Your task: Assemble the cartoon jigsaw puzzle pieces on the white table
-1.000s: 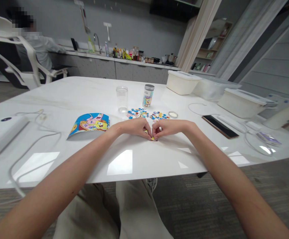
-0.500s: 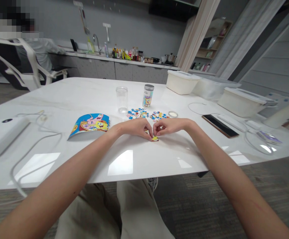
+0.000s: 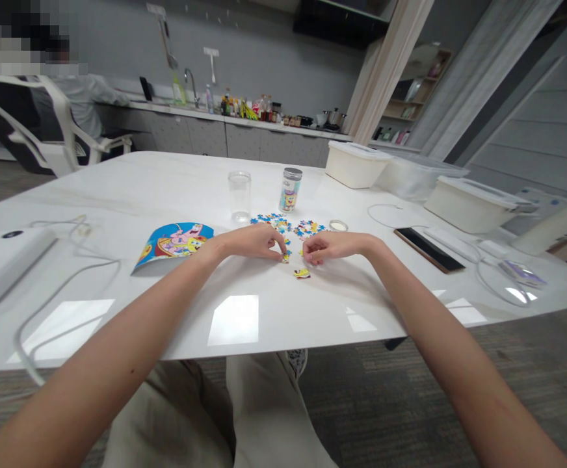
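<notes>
My left hand (image 3: 258, 242) pinches a small jigsaw puzzle piece (image 3: 285, 259) against the white table. Across from it, my right hand (image 3: 329, 246) is closed with its fingers curled; a bit of yellow shows at the fingertips, but whether they grip it is unclear. Between and just in front of the hands lies a small yellow joined puzzle section (image 3: 302, 273), untouched. Beyond the hands, loose blue, yellow and pink puzzle pieces (image 3: 309, 227) are spread in heaps. To the left rests a curved picture sheet (image 3: 172, 242) with cartoon figures.
Behind the pieces stand a clear jar (image 3: 240, 197) and a printed canister (image 3: 290, 190). A round lid (image 3: 338, 225) lies right of the heaps. Farther right are a dark phone-like slab (image 3: 428, 249), cables and lidded bins (image 3: 356, 165). A white device (image 3: 10, 260) sits left; a person (image 3: 76, 97) sits behind.
Both hands have moved off the yellow puzzle section and apart from each other. The left hand shifted left and now pinches a separate piece.
</notes>
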### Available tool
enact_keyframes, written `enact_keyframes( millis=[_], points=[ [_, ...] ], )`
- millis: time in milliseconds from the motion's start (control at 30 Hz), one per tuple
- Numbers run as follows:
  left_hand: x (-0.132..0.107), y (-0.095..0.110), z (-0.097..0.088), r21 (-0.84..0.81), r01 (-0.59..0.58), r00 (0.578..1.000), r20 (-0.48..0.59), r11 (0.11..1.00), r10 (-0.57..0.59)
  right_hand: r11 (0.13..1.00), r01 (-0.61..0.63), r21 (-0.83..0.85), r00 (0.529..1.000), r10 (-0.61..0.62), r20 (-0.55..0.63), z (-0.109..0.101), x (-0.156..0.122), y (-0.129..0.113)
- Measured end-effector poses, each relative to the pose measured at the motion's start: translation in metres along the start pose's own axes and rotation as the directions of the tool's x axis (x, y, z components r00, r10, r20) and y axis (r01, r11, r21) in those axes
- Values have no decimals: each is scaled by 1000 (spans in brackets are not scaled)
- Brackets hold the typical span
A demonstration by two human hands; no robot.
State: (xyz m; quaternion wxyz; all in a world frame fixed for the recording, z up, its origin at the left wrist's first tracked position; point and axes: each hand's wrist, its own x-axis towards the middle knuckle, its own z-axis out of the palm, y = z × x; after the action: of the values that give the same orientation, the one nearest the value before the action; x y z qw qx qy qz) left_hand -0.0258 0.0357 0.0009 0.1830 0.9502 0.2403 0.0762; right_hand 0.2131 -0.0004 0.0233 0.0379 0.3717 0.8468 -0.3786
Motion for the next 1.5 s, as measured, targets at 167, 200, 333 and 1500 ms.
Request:
enact_keyframes(
  millis=[167, 200, 333, 1500],
  points=[
    [1, 9, 1, -30, 18, 999, 32, 999, -17, 1000, 9, -11, 1000, -9, 2, 0, 0, 0],
    [1, 10, 1, -37, 17, 999, 33, 999, -16, 1000, 10, -13, 1000, -10, 1, 0, 0, 0],
    [2, 12, 2, -47, 5, 999, 43, 999, -3, 1000, 0, -26, 1000, 0, -4, 0, 0, -1],
    [0, 31, -3, -150, 58, 980, 195, 987, -28, 1000, -3, 8, 1000, 3, -11, 1, 1, 3]
  ],
)
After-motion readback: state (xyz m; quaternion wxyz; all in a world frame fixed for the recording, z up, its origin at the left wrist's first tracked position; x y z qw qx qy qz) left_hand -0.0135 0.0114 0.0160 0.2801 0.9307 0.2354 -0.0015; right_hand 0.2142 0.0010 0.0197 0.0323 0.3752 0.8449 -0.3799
